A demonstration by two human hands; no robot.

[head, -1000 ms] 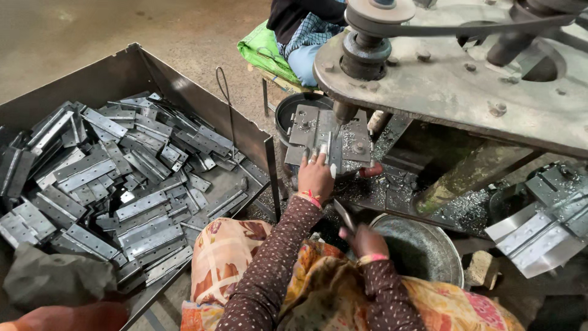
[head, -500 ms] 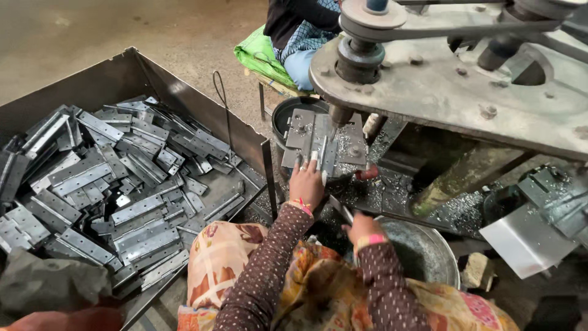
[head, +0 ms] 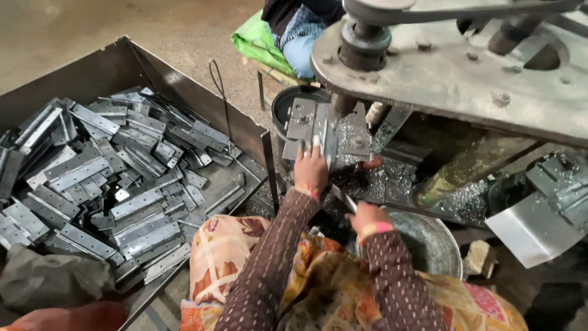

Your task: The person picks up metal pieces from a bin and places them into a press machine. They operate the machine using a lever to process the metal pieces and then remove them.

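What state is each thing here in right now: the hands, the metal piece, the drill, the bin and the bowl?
Left hand: pressed flat on the hinge plate.
Right hand: closed on a thin metal handle.
Hinge plate: lying open under the drill bit.
Drill bit: lowered to the plate.
Metal bin: heaped with hinges.
Metal bowl: upright, contents unclear.

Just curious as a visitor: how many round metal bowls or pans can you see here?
2: one metal bowl by the right hand, one dark pan beyond the left hand; others may be hidden.
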